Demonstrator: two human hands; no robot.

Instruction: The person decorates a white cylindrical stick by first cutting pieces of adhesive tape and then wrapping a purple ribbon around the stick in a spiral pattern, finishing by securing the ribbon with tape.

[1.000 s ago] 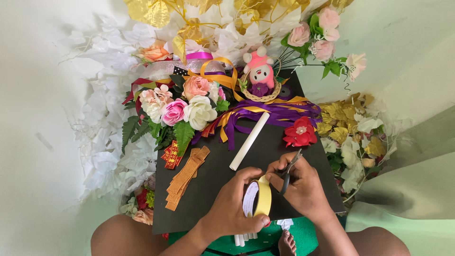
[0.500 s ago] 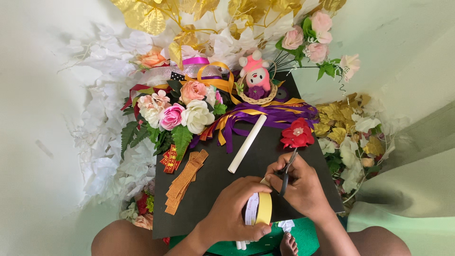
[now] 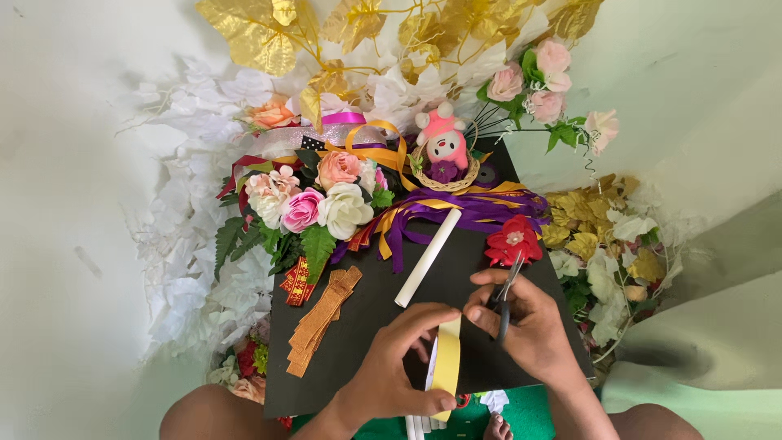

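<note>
On the black board point(image 3: 366, 326), hands work among artificial flowers point(image 3: 309, 204).

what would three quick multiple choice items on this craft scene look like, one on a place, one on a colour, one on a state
1. Where does the white stick lie?
A. on the black board
B. inside the little basket
C. in the right hand

2. What colour is the roll of tape held in the left hand?
A. blue
B. yellow
C. black

3. How does the right hand stand?
A. open and flat on the board
B. closed around scissors
C. resting on the pink doll

Answers:
1. A, the stick rests slantwise on the black board, apart from both hands.
2. B, the roll shows yellow between thumb and fingers.
3. B, its fingers wrap the scissors, blades pointing up toward the red flower.
</note>
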